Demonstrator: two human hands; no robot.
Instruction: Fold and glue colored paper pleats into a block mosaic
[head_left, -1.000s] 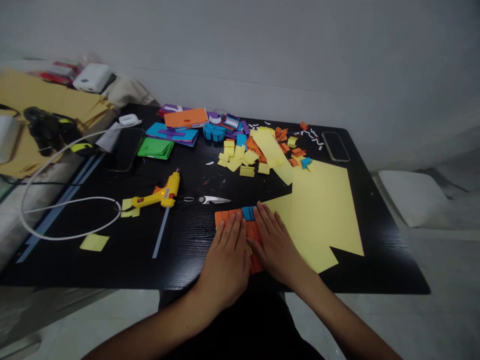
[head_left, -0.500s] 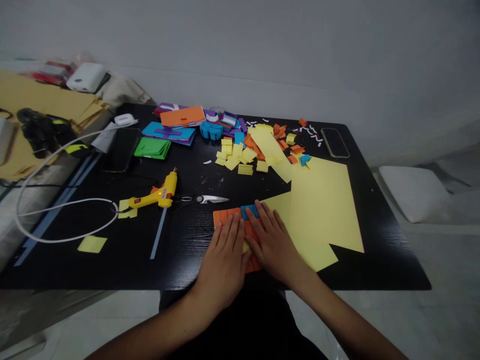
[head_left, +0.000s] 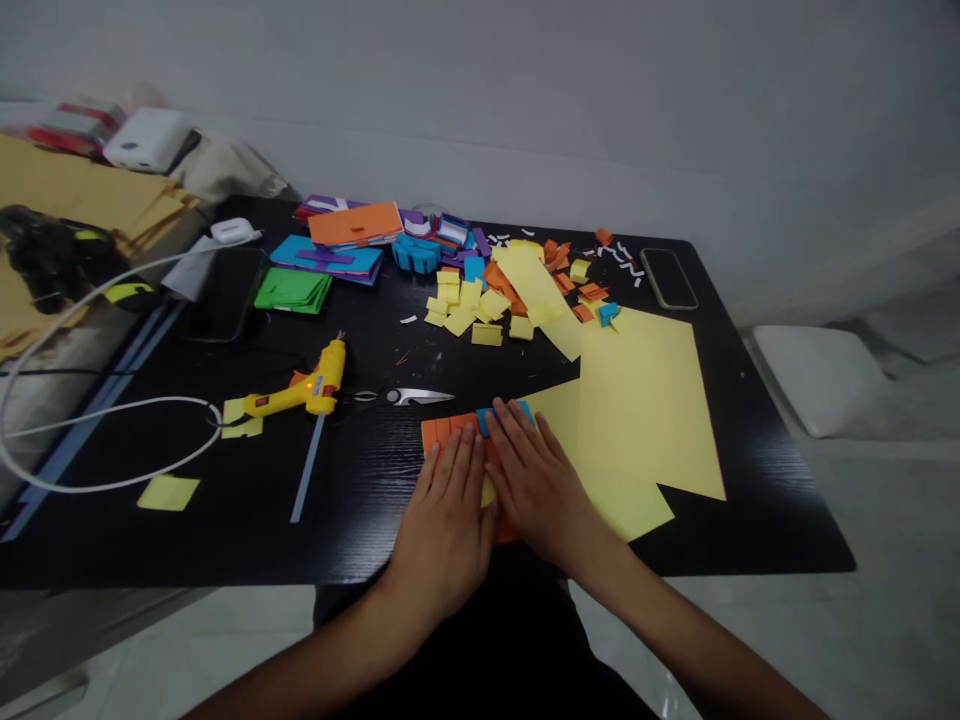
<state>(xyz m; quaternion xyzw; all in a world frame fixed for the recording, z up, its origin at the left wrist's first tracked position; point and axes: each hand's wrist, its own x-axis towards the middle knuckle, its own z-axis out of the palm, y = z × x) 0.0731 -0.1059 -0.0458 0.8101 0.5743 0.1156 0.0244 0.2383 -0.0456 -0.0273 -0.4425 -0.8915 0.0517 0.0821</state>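
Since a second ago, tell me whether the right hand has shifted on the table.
Yes, slightly to the left. Judged against the scissors, the right hand lies nearer the blade tip, and blue paper now shows to the right of its fingertips.

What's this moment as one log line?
left hand: flat on orange piece | right hand: flat on orange piece | yellow sheet: right of it

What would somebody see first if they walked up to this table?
The left hand and the right hand lie flat side by side on an orange and blue paper piece at the near edge of the black table. To their right spreads a big yellow sheet, with a heap of yellow and orange scraps behind it. A yellow glue gun lies to the left beside scissors.
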